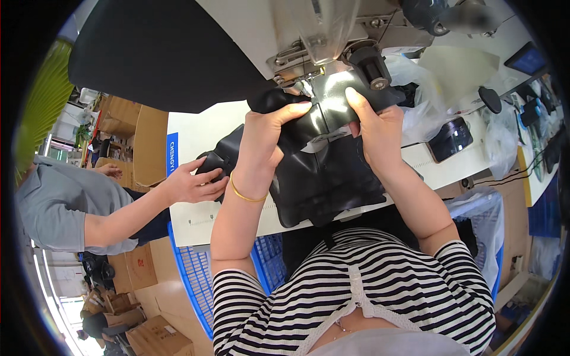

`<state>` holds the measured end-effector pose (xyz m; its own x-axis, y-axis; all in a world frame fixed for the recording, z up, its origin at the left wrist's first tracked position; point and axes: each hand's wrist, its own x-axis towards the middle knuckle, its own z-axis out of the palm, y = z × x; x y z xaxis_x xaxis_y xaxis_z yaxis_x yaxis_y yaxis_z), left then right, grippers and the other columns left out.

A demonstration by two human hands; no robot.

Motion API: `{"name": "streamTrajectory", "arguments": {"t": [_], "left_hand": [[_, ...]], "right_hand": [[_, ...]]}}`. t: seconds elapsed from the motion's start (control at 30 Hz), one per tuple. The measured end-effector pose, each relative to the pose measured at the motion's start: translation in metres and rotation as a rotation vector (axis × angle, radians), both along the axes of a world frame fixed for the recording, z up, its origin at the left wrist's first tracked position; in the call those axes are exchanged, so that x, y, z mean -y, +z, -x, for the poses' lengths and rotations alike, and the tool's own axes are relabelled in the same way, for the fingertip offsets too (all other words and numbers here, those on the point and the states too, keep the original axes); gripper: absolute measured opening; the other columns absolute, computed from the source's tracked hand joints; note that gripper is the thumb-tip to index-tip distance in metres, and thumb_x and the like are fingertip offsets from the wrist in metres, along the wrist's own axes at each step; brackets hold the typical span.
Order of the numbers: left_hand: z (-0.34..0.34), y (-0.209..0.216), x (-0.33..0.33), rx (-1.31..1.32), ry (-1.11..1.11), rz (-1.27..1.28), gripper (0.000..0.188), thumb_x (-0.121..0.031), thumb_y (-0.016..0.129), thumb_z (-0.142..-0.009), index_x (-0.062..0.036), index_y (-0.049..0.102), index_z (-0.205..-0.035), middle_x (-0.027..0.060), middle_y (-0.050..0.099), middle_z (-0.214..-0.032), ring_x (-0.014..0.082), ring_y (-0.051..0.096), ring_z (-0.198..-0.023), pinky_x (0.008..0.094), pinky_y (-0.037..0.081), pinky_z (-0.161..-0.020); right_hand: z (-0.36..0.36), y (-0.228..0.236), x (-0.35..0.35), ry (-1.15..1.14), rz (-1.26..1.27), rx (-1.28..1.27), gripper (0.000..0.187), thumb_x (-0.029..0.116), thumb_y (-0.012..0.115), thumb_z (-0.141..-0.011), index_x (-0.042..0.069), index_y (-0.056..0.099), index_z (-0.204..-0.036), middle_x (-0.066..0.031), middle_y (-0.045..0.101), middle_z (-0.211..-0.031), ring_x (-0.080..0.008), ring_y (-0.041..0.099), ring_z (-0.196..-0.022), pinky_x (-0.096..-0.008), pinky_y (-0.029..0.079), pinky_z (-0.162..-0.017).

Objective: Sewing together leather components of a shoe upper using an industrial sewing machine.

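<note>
A glossy black leather-like piece [323, 115] lies under the needle area of a sewing machine [306, 80], lit by a bright lamp. My left hand [264, 133] grips it on the left, thumb pressed on top close to the presser foot. On the other side my right hand [380, 127] pinches it, with the thumb pointing toward the machine and the fingers mostly underneath. A seam line runs between my thumbs. More of the black material [323, 184] spreads toward me and droops over the table's near edge. A small whitish patch [320, 143] shows in a gap between folds.
Left of me, a co-worker's hand [199, 181] touches black material on the white table [231, 213]. A phone [450, 139] and clear plastic bags [424, 113] lie right. Blue baskets [193, 273] stand below the table. A dark panel [160, 53] hangs at upper left; cardboard boxes [151, 142] stand beyond.
</note>
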<state>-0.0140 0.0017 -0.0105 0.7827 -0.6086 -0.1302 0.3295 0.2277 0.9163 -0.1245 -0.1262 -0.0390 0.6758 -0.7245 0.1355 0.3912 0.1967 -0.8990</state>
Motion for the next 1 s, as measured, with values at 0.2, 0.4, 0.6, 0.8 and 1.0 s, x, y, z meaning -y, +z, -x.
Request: {"name": "streamTrajectory", "arguments": {"t": [0.2,0.4,0.6,0.8,1.0], "left_hand": [[-0.007,0.0045,0.0057,-0.004,0.012,-0.035,0.013,0.007,0.071,-0.07,0.003,0.067,-0.082,0.0074,0.066,-0.08,0.0152,0.063,-0.072,0.0273,0.052,-0.067],[-0.0091,0.0045,0.0086,0.027,0.034,-0.048,0.011,0.007,0.072,-0.07,0.0024,0.067,-0.079,0.0073,0.066,-0.079,0.0152,0.063,-0.071,0.0277,0.051,-0.067],[-0.0111,0.0016,0.0057,0.08,0.024,-0.057,0.011,0.006,0.072,-0.069,0.0019,0.067,-0.078,0.0069,0.066,-0.078,0.0149,0.062,-0.071,0.0271,0.051,-0.067],[-0.0078,0.0036,0.0057,0.084,0.017,-0.061,0.012,0.006,0.072,-0.069,0.0018,0.067,-0.078,0.0066,0.066,-0.078,0.0151,0.062,-0.072,0.0274,0.05,-0.068],[-0.0082,0.003,0.0062,0.06,0.029,-0.064,0.015,0.008,0.071,-0.069,0.0011,0.066,-0.081,0.0068,0.066,-0.08,0.0155,0.062,-0.075,0.028,0.05,-0.07]], "right_hand": [[-0.0074,0.0001,0.003,0.012,-0.004,0.013,0.007,0.009,0.063,-0.086,0.003,0.064,-0.089,-0.0001,0.06,-0.071,-0.0056,0.049,-0.05,-0.0202,0.034,-0.041],[-0.0101,-0.0035,0.0063,0.011,0.003,0.046,0.008,0.008,0.063,-0.086,0.002,0.064,-0.091,-0.0004,0.06,-0.072,-0.0061,0.05,-0.051,-0.021,0.036,-0.042],[-0.0108,-0.0066,0.0067,0.005,0.001,0.053,0.012,0.011,0.061,-0.088,0.0,0.066,-0.085,-0.0013,0.062,-0.071,-0.0057,0.053,-0.053,-0.0204,0.041,-0.043],[-0.0097,-0.0039,0.005,-0.012,-0.014,0.076,0.013,0.011,0.061,-0.088,0.0,0.066,-0.084,-0.0011,0.062,-0.07,-0.0057,0.053,-0.053,-0.0207,0.041,-0.043],[-0.0074,-0.0012,0.0068,0.026,0.044,0.024,0.009,0.007,0.062,-0.085,0.002,0.065,-0.093,-0.0005,0.06,-0.073,-0.006,0.051,-0.054,-0.0207,0.037,-0.044]]}}
